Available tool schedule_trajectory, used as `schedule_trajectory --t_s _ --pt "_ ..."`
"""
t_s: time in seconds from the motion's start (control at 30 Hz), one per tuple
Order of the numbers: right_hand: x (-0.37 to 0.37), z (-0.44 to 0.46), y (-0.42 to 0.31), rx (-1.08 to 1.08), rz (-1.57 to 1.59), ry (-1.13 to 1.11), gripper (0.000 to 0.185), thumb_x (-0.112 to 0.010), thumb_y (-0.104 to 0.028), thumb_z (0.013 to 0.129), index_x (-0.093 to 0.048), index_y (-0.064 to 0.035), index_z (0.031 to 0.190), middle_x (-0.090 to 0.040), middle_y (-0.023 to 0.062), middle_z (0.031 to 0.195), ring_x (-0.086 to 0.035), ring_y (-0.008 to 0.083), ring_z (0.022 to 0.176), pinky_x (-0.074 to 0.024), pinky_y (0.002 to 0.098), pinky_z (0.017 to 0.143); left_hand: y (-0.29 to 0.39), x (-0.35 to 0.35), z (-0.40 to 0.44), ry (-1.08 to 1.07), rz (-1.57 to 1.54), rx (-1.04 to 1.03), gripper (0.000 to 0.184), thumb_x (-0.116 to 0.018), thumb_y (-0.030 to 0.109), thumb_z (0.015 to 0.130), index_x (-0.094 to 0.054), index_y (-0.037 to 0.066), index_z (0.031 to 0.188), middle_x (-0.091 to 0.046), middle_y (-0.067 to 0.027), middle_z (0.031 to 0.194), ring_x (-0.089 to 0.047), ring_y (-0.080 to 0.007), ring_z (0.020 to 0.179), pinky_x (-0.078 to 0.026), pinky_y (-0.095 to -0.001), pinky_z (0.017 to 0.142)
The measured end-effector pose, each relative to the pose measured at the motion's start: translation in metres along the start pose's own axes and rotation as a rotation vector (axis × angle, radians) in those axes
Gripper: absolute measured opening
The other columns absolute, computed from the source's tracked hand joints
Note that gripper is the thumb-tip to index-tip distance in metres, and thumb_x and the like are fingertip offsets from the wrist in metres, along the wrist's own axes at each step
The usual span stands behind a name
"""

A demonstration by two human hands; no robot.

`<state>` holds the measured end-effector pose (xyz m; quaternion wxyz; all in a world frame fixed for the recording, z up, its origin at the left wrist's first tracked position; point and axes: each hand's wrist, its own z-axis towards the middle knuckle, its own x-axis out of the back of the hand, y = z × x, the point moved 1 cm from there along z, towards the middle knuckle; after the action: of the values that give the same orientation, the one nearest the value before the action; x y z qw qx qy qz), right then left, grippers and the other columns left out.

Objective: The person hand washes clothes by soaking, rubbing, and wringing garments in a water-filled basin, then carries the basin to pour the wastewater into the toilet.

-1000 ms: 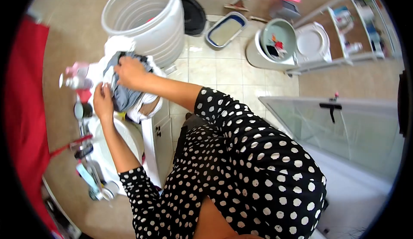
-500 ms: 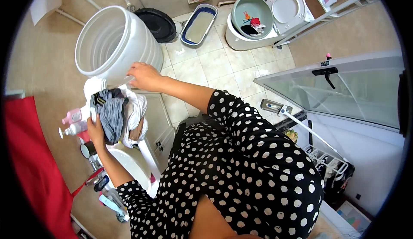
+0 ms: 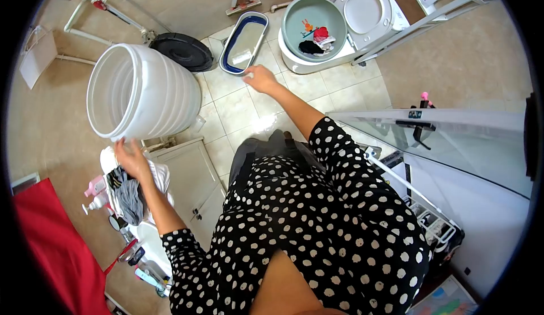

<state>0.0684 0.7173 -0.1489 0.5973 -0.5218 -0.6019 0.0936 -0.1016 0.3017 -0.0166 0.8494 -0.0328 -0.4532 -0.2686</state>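
Note:
My left hand (image 3: 132, 161) is held above a pile of laundry, just below the rim of a big white plastic barrel (image 3: 164, 88); its fingers are apart and it holds nothing. Under it lie a crumpled grey garment (image 3: 129, 201) and white cloth (image 3: 161, 180), heaped beside the sink. My right hand (image 3: 263, 80) is out over the tiled floor, close to the near end of a blue-and-white oblong tub (image 3: 225, 60) in this view. Its fingers are loosely bent and apart, with nothing in them.
A green basin (image 3: 292, 20) with a few small clothes rests on the toilet (image 3: 365, 12). A black round lid (image 3: 182, 51) leans by the barrel. Right of me stand a glass door (image 3: 470, 139) and a mop (image 3: 413, 187). Pink bottles (image 3: 95, 186) stand by the laundry.
My left hand has let go of the grey garment and risen toward the barrel. My right hand has moved from the barrel's side rightward over the floor. The view has shifted with my head.

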Motion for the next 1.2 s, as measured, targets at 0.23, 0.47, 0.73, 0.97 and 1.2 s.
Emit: schedule_trajectory --t_s 0.23,0.47,0.73,0.97,1.2 --pt "0.05 0.048 0.173 -0.269 -0.042 0.186 0.059 -0.072 -0.042 0.075 -0.057 -0.0087 0.122 -0.055 0.0216 0.121 -0.054 0.0349 0.112 -0.0448 0.0404 0.096 0.171 -0.165 0.027 -0.435 -0.508 0.009 0.025 -0.068 0.017 0.083 -0.064 0.002 0.102 -0.061 -0.0174 0.112 -0.055 -0.0331 0.109 -0.04 -0.0395 0.097" --pt "0.114 0.082 0.25 -0.615 -0.054 0.274 0.085 -0.081 -0.035 0.067 -0.041 -0.0126 0.138 -0.036 0.0236 0.139 -0.046 0.0405 0.122 -0.0448 0.0438 0.098 0.312 -0.315 0.027 -0.845 -0.7 -0.052 0.025 -0.069 0.022 0.082 -0.066 0.003 0.099 -0.064 -0.0154 0.104 -0.059 -0.0294 0.1 -0.045 -0.0356 0.089" --pt "0.127 0.179 0.347 -0.799 -0.148 0.257 0.11 -0.087 -0.03 0.061 -0.02 -0.0339 0.148 -0.01 0.0188 0.154 -0.027 0.0462 0.135 -0.0406 0.052 0.102 0.396 -0.402 -0.011 -1.086 -0.728 -0.071 0.024 -0.067 0.021 0.084 -0.066 0.003 0.1 -0.064 -0.0162 0.1 -0.061 -0.0293 0.093 -0.047 -0.0356 0.084" --pt "0.107 0.257 0.428 -0.68 -0.526 0.046 0.119 -0.087 -0.035 0.06 -0.009 -0.0388 0.149 0.011 0.0082 0.157 -0.014 0.0465 0.14 -0.0312 0.0675 0.101 0.403 -0.49 -0.093 -1.264 -0.722 0.2 0.021 -0.065 0.018 0.089 -0.066 0.004 0.103 -0.066 -0.0085 0.099 -0.061 -0.0166 0.092 -0.048 -0.0292 0.078" --pt "0.074 0.288 0.503 -0.54 -0.733 0.064 0.087 -0.081 -0.022 0.066 -0.038 -0.0339 0.14 -0.009 0.0089 0.156 -0.023 0.0461 0.136 -0.0406 0.0609 0.095 0.434 -0.543 -0.147 -1.361 -0.885 0.457 0.021 -0.062 0.016 0.091 -0.064 0.002 0.107 -0.067 -0.0063 0.096 -0.061 -0.0142 0.088 -0.048 -0.0268 0.08"
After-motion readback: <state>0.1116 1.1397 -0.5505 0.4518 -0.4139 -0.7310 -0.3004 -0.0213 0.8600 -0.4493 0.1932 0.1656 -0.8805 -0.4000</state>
